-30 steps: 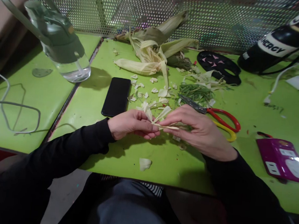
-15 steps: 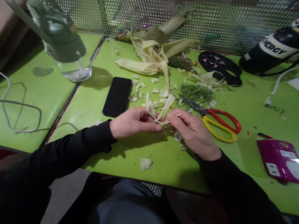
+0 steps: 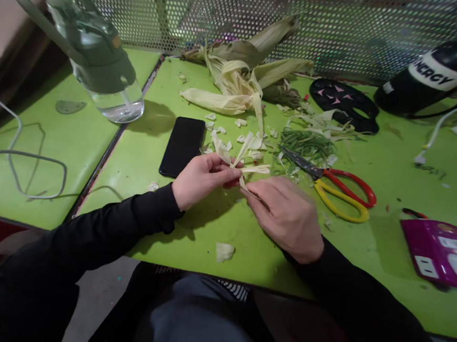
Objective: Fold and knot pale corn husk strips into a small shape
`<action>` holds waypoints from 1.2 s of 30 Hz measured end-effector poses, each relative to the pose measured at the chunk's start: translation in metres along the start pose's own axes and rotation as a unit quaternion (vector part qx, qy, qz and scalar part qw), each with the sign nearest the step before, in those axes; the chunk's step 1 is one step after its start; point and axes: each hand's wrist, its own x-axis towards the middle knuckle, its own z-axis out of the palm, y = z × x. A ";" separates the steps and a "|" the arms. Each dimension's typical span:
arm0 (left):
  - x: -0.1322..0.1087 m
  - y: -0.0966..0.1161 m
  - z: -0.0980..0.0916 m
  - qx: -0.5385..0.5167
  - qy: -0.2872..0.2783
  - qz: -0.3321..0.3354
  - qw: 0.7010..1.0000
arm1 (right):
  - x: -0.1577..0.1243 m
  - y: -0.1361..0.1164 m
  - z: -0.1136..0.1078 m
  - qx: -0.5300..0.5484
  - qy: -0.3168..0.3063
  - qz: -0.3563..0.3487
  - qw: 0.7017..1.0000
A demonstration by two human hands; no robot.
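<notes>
Between the thumb and fingers of my left hand is a small bundle of pale corn husk pieces, its strips fanning up and to the right. My right hand, slightly blurred, pinches the end of a narrow husk strip that runs down from the bundle. Beyond my hands lie husk scraps and a heap of whole corn husks. Scissors with one red and one yellow handle rest right of my right hand, their blades by a pile of green strands.
A black phone lies left of the scraps. Farther left stands a water bottle. At the right are a black bottle, a black palette-shaped piece and a purple device. A perforated metal panel borders the table's back.
My right hand has moved down, drawing a husk strip downward from the bundle. My left hand keeps its hold, raised slightly. The whole view has shifted a little.
</notes>
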 end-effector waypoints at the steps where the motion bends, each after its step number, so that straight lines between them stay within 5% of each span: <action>1: 0.000 0.000 0.000 0.002 -0.002 -0.001 1.000 | 0.000 -0.001 -0.002 -0.048 0.013 -0.045 0.998; 5: 0.000 -0.004 -0.003 0.021 -0.036 0.007 0.999 | 0.002 -0.002 -0.008 -0.109 0.052 -0.134 0.984; 9: -0.002 -0.006 -0.003 0.075 -0.136 -0.008 0.988 | 0.005 0.003 -0.003 0.000 0.045 -0.048 0.998; 13: -0.005 -0.005 -0.001 0.123 -0.168 0.004 0.978 | 0.005 0.008 0.003 0.054 0.038 0.027 0.997; 25: -0.010 -0.002 0.008 0.150 -0.080 -0.001 0.985 | 0.000 -0.002 0.005 0.209 0.003 0.210 0.955; 33: -0.005 0.002 0.001 0.121 -0.069 -0.016 0.990 | 0.007 0.007 -0.011 0.073 0.000 0.134 0.988; 36: -0.005 0.000 0.000 0.157 -0.074 -0.022 0.985 | 0.008 0.005 -0.013 0.110 0.010 0.082 0.990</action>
